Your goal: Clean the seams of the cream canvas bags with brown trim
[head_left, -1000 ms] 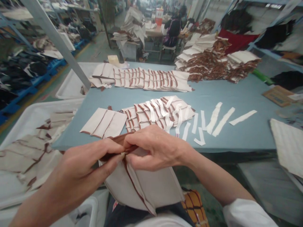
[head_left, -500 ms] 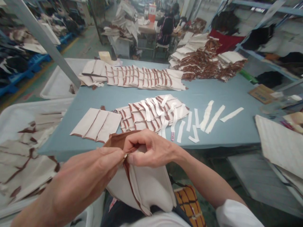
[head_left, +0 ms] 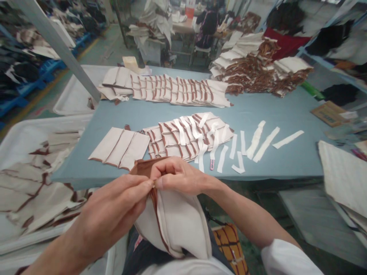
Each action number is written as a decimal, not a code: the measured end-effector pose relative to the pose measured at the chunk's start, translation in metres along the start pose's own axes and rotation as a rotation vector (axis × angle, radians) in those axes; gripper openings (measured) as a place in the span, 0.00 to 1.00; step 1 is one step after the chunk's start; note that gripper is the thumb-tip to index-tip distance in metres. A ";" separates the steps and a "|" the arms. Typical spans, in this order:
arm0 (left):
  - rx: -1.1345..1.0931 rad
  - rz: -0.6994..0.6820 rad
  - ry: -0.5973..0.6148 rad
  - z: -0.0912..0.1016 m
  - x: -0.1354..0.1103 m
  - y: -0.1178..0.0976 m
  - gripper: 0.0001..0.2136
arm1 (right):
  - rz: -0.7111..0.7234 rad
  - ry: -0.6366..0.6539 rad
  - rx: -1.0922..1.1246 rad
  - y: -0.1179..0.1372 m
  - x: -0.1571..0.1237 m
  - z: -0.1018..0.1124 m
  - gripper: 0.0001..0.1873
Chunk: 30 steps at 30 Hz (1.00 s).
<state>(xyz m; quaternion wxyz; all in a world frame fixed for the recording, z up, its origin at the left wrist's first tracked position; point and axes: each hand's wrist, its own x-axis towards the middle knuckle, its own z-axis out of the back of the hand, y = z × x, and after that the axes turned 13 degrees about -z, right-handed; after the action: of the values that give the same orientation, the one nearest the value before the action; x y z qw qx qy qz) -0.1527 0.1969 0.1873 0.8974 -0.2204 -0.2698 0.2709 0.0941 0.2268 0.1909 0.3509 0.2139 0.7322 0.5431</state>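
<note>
A cream fabric piece with brown trim point(head_left: 177, 221) hangs over my lap, close to the near edge of the blue table point(head_left: 258, 107). My left hand point(head_left: 114, 214) pinches its brown top edge from the left. From the right, my right hand point(head_left: 177, 175) pinches the same edge, fingertips meeting those of the left. Both hands are closed on the cloth. Just beyond them on the table lie three flat cream pieces point(head_left: 120, 147) and an overlapped row of trimmed pieces with white strips point(head_left: 186, 133).
Loose white strips point(head_left: 258, 141) lie right of centre. A long row of pieces point(head_left: 172, 89) and a tall stack point(head_left: 252, 65) sit at the back. White bins point(head_left: 28, 168) with fabric stand at left, a grey post point(head_left: 57, 46) behind. A seated person point(head_left: 208, 30) works far off.
The fabric piece has been bunched and folded tighter between my hands, with more of the brown edge showing on top. The view has shifted slightly; the table items stay put.
</note>
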 end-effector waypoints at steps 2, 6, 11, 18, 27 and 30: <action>0.097 0.015 -0.036 0.012 0.003 -0.009 0.12 | 0.088 -0.021 -0.140 0.004 -0.003 0.001 0.06; 0.056 0.167 0.063 0.037 0.017 -0.017 0.11 | 0.304 -0.179 -0.472 0.012 -0.012 0.001 0.01; -0.102 0.081 0.198 0.049 0.039 -0.014 0.13 | 0.414 -0.275 -0.693 0.018 -0.018 -0.003 0.05; -0.160 -0.015 0.135 0.033 0.039 0.002 0.09 | 0.361 -0.177 -0.552 0.007 -0.017 0.009 0.09; -0.494 0.152 -0.054 0.001 0.022 0.002 0.11 | 0.167 0.072 0.147 -0.035 0.008 0.004 0.24; -0.454 0.142 -0.054 -0.001 0.025 0.003 0.12 | 0.080 0.095 0.128 -0.024 0.007 0.009 0.24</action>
<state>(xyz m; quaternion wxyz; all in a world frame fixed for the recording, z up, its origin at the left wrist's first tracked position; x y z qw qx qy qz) -0.1352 0.2142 0.1943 0.7959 -0.4276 -0.3315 0.2716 0.0975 0.2296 0.1653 0.2795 0.2392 0.7721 0.5182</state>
